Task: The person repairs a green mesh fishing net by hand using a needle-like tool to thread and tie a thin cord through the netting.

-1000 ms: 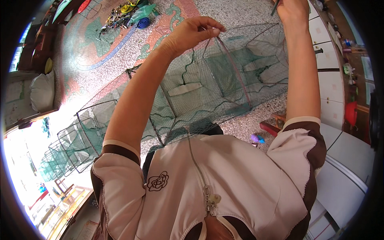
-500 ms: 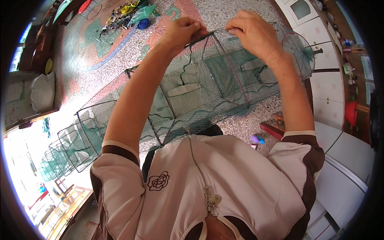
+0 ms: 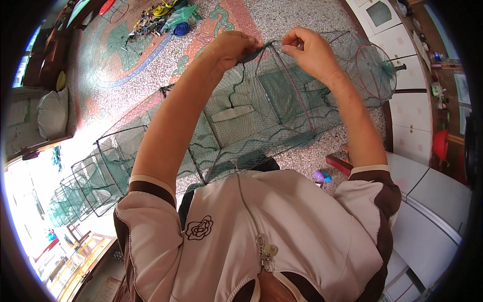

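Note:
A long, collapsible green mesh fish trap (image 3: 231,128) with dark square frames stretches across in front of me, from the lower left to the upper right. My left hand (image 3: 232,49) is closed on its far upper edge, beside the top corner of one frame. Just right of that corner, my right hand (image 3: 311,54) holds thumb and forefinger together in a pinch. Whatever lies between those fingertips is too small to make out. At the trap's right end, mesh gathers inside a round reddish hoop (image 3: 358,70).
Farther off on the speckled, patterned floor is a pile of small items with a green plastic bag (image 3: 180,17) and a blue coil (image 3: 180,29). White cabinets (image 3: 408,108) line the right side. A red stool-like piece (image 3: 338,164) stands near my right elbow.
My right hand has come left and down, closer to the frame corner and my left hand. My left hand has dropped slightly, still on the trap's edge.

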Demonstrator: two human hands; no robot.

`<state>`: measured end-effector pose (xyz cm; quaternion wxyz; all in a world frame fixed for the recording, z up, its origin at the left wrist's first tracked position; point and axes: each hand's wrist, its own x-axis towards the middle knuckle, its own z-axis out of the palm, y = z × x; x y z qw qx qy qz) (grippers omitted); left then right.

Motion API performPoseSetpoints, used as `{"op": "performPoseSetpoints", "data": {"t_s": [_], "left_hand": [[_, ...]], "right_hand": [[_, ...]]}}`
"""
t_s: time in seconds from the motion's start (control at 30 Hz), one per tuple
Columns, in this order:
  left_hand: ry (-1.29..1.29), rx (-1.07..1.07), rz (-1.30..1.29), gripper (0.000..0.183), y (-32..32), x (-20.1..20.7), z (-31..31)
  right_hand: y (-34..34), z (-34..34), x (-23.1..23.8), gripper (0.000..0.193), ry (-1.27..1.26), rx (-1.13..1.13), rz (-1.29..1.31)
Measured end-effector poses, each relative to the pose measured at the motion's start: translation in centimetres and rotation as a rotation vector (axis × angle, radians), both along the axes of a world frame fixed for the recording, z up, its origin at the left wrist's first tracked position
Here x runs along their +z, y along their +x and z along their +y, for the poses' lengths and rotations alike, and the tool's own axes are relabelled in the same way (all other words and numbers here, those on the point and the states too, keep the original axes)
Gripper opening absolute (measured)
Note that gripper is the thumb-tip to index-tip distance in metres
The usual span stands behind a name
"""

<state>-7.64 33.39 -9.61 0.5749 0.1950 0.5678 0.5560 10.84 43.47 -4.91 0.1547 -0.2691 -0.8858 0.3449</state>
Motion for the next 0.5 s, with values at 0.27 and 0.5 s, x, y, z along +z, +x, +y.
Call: {"op": "performPoseSetpoints", "data": {"t_s": [0.27,0.5], "left_hand": [[0.026,0.008,-0.119,0.014,-0.5,-1.1,0.3],[0.056,-0.045,-0.073,0.015,-0.8,-1.4,-0.2]], "right_hand": [[-3.0,-2.0,-1.4,0.014,0.188,-0.061,0.152],[-5.1,-3.0,2.6,0.024,0.421,0.012,-0.345]]}}
